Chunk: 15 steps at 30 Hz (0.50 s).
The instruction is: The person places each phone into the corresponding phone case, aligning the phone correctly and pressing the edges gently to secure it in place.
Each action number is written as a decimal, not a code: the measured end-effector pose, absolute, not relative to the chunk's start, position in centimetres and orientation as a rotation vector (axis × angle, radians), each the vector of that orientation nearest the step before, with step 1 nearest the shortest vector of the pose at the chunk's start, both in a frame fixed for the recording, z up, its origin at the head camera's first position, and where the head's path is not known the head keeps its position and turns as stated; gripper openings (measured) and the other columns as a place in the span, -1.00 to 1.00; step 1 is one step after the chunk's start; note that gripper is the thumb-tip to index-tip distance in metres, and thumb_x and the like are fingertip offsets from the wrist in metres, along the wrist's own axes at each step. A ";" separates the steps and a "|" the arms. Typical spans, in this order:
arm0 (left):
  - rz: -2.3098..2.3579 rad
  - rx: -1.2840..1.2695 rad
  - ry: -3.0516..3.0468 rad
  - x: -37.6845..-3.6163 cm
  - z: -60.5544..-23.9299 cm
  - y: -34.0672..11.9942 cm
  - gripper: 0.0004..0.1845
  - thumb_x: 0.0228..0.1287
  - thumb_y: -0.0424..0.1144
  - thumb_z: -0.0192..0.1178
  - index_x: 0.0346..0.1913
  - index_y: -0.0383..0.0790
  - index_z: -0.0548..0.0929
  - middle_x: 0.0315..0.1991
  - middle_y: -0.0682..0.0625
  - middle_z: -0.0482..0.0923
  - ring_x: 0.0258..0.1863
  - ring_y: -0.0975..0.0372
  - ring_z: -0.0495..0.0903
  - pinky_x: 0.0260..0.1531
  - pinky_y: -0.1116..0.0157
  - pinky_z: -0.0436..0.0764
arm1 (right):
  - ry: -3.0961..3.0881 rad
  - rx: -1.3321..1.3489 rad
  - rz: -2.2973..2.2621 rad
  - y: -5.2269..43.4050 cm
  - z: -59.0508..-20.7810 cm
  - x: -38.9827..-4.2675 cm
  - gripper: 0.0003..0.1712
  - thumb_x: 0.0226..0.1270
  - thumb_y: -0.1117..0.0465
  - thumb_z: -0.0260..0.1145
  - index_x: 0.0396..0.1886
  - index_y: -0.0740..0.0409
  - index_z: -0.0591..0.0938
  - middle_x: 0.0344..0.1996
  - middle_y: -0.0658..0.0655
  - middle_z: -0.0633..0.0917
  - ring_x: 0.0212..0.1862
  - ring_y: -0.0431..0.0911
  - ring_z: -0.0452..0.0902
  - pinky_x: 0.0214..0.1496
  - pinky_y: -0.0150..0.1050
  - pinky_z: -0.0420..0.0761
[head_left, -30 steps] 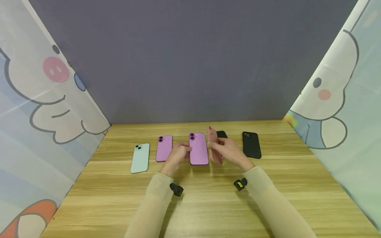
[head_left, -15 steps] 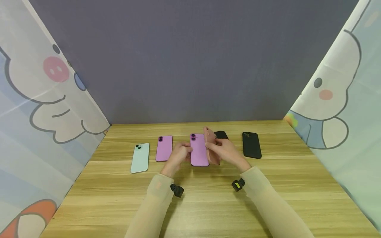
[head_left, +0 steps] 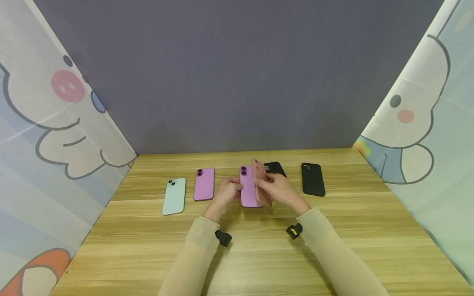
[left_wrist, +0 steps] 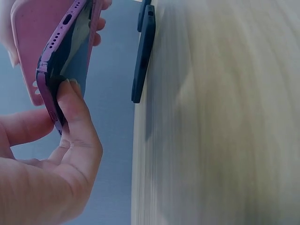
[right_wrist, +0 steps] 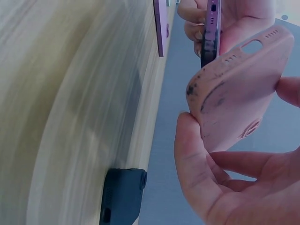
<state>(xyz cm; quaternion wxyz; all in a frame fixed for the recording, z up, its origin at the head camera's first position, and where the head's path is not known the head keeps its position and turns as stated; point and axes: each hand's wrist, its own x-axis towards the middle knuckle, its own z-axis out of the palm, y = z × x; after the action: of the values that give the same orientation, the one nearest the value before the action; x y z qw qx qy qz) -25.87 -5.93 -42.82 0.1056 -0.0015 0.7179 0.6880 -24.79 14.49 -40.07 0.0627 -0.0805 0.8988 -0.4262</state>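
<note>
My left hand [head_left: 229, 193] pinches the near end of a purple phone [head_left: 247, 187], lifted off the wooden table [head_left: 259, 255]. The left wrist view shows thumb and fingers on that purple phone [left_wrist: 58, 61] by its bottom edge. My right hand [head_left: 275, 188] grips a pink phone case [head_left: 260, 181], held on edge right beside the phone. In the right wrist view the pink case [right_wrist: 239, 89] sits between thumb and fingers, close to the purple phone [right_wrist: 211, 30].
A mint phone [head_left: 174, 196] and a second purple phone [head_left: 204, 183] lie left of my hands. Two black cases [head_left: 313, 179] [head_left: 275, 167] lie to the right. A grey wall and cartoon-printed curtains close in the table.
The left hand has lifted the purple phone off the table and shifted it right. The right hand has brought the pink case left, up against the phone.
</note>
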 end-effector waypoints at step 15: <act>2.029 0.006 2.102 -25.7 -43.0 -5.7 -0.71 0.41 -0.39 0.08 0.08 -0.52 0.49 -0.30 -0.13 0.60 -0.40 0.16 0.61 -0.28 0.18 0.66 | 2.740 -0.227 -1.250 13.9 -40.3 -24.5 -0.13 0.42 -0.33 0.20 0.36 0.32 0.49 -0.14 0.23 0.70 -0.35 -0.06 0.54 -0.36 -0.21 0.50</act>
<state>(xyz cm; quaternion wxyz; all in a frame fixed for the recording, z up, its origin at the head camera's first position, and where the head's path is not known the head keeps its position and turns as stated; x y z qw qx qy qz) -25.67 -5.74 -43.03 0.1099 0.0020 0.7150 0.6904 -24.55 13.88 -40.29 0.0603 -0.0751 0.9055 -0.4132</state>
